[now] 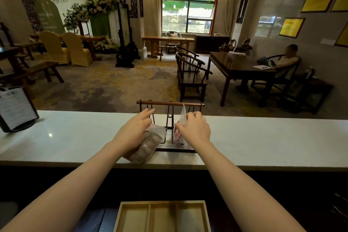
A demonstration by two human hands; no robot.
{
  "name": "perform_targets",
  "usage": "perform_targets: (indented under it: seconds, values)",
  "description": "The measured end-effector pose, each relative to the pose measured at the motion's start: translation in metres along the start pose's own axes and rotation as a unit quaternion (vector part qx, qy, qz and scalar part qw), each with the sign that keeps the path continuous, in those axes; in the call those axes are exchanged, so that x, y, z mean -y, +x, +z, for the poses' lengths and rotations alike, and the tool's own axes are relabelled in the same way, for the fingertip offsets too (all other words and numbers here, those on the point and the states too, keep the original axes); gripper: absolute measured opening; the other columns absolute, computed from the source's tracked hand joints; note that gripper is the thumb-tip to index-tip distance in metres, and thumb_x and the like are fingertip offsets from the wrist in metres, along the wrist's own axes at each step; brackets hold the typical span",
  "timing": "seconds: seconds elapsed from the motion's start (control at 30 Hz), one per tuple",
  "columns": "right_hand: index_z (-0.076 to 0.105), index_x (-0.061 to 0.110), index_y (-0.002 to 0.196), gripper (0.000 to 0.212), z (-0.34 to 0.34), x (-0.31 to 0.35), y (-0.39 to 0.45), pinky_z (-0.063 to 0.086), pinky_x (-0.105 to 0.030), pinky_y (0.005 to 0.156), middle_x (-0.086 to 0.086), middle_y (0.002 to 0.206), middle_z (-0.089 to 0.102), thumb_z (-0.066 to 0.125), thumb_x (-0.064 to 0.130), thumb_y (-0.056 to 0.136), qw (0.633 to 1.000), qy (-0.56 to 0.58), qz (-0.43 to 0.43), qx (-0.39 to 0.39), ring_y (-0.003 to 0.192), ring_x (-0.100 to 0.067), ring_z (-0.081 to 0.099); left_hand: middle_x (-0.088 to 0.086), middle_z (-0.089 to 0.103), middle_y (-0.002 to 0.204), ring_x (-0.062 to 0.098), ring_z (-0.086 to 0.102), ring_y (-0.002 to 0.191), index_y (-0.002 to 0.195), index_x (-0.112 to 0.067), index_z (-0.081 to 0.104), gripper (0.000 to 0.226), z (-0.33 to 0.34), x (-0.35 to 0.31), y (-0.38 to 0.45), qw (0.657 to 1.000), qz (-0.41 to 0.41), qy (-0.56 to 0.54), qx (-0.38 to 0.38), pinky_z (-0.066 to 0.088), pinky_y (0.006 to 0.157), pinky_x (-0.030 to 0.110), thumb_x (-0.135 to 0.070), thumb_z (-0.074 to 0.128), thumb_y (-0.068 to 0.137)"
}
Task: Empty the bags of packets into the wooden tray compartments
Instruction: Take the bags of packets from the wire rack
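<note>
A light wooden tray (206,216) with three bare compartments lies on the dark lower desk close to me. On the white counter stands a dark rack (170,103) with a wooden top bar. A clear bag of brownish packets (145,149) lies at the rack's left. My left hand (136,128) hovers over that bag with its fingers spread. My right hand (194,128) pinches a second clear bag (178,133) with reddish packets, held upright inside the rack.
A sign holder (15,111) stands at the counter's left end. Beyond the white counter (263,137) is a hall with dark chairs and tables. A person sits at a table (241,66) at the far right.
</note>
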State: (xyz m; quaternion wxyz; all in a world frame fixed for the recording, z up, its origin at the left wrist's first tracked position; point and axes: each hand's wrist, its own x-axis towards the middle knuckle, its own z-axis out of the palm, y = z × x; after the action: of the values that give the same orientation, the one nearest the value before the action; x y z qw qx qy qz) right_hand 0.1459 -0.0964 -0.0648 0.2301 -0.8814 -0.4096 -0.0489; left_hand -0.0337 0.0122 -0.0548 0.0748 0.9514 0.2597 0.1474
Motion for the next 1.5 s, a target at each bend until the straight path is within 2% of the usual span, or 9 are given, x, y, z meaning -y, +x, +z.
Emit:
perform_targets:
  seconds: [0.23,0.43,0.7,0.8,0.9,1.03,1.2,1.37,1.5]
  values:
    - [0.068,0.013,0.109,0.03,0.005,-0.001,0.012,0.046,-0.025,0.067,-0.001,0.128,0.055,0.05,0.033,0.094,0.995,0.1,0.019,0.016,0.096,-0.018,0.056,-0.003,0.013,0.159,0.013,0.013,0.147,0.092,-0.008,0.057,0.023,-0.002,0.003,0.005,1.0,-0.017,0.013,0.018,0.03,0.111,0.03,0.009,0.043,0.085]
    - [0.057,0.009,0.075,0.037,-0.051,0.018,0.016,0.041,-0.032,0.057,-0.003,0.069,0.055,0.042,0.033,0.099,0.959,0.279,-0.053,0.007,0.06,-0.016,0.049,0.003,0.018,0.159,0.016,0.015,0.146,0.105,-0.01,0.059,0.024,-0.004,-0.008,0.006,0.998,-0.016,0.065,0.011,0.022,0.115,0.03,0.002,0.045,0.09]
    - [0.061,0.012,0.1,0.025,-0.121,0.031,-0.025,0.059,-0.035,0.075,-0.002,0.086,0.073,0.04,0.024,0.1,0.769,0.614,-0.034,0.176,0.086,-0.02,0.069,0.01,0.026,0.156,0.025,0.025,0.143,0.143,-0.015,0.04,0.043,-0.015,-0.014,0.008,0.978,-0.135,-0.155,-0.033,0.026,0.112,0.039,-0.02,0.036,0.1]
    - [0.06,0.011,0.107,0.022,-0.118,0.026,-0.042,0.06,-0.038,0.077,-0.009,0.092,0.075,0.043,0.021,0.098,0.698,0.681,0.015,0.22,0.088,-0.025,0.072,0.008,0.057,0.134,0.02,0.046,0.128,0.126,-0.013,0.06,0.035,-0.032,-0.03,-0.007,0.953,-0.122,-0.235,-0.149,0.036,0.102,0.036,-0.026,0.042,0.099]
    - [0.061,0.01,0.112,0.025,-0.108,0.023,-0.057,0.051,-0.053,0.094,-0.023,0.114,0.067,0.049,0.023,0.094,0.664,0.704,0.045,0.247,0.104,-0.039,0.065,0.005,0.066,0.081,0.008,0.056,0.076,0.081,-0.01,0.065,0.035,-0.041,-0.05,-0.034,0.919,-0.102,-0.329,-0.194,0.042,0.068,0.024,-0.034,0.046,0.097]
    - [0.068,0.012,0.096,0.022,-0.089,0.024,-0.088,0.057,-0.041,0.078,-0.014,0.092,0.071,0.049,0.023,0.094,0.67,0.686,0.033,0.28,0.081,-0.027,0.068,0.009,0.071,0.081,0.017,0.066,0.074,0.081,-0.008,0.066,0.038,-0.037,-0.068,-0.069,0.88,-0.133,-0.421,-0.174,0.05,0.07,0.033,-0.04,0.05,0.093]
    - [0.069,0.021,0.077,0.032,-0.055,0.02,-0.128,0.045,-0.036,0.098,0.01,0.132,0.053,0.05,0.044,0.088,0.832,0.509,-0.048,0.214,0.122,-0.009,0.049,0.006,0.076,0.093,0.025,0.072,0.087,0.091,-0.034,0.074,0.026,0.0,-0.08,-0.121,0.814,-0.196,-0.536,-0.109,0.056,0.081,0.047,-0.047,0.052,0.085]
    - [0.068,0.018,0.083,0.025,-0.005,0.0,-0.173,0.051,-0.035,0.071,-0.003,0.083,0.067,0.051,0.031,0.095,0.818,0.5,0.006,0.283,0.076,-0.019,0.063,0.024,0.071,0.095,0.036,0.068,0.087,0.095,-0.002,0.07,0.028,0.049,-0.082,-0.165,0.774,-0.296,-0.554,-0.085,0.053,0.082,0.051,-0.024,0.053,0.094]
    - [0.063,0.007,0.075,0.03,0.039,-0.013,-0.206,0.042,-0.041,0.066,-0.011,0.071,0.058,0.052,0.027,0.095,0.837,0.467,0.036,0.282,0.067,-0.024,0.054,0.006,0.049,0.055,0.011,0.047,0.05,0.062,-0.002,0.052,0.037,0.077,-0.088,-0.196,0.745,-0.357,-0.561,-0.06,0.039,0.05,0.024,-0.023,0.059,0.09]
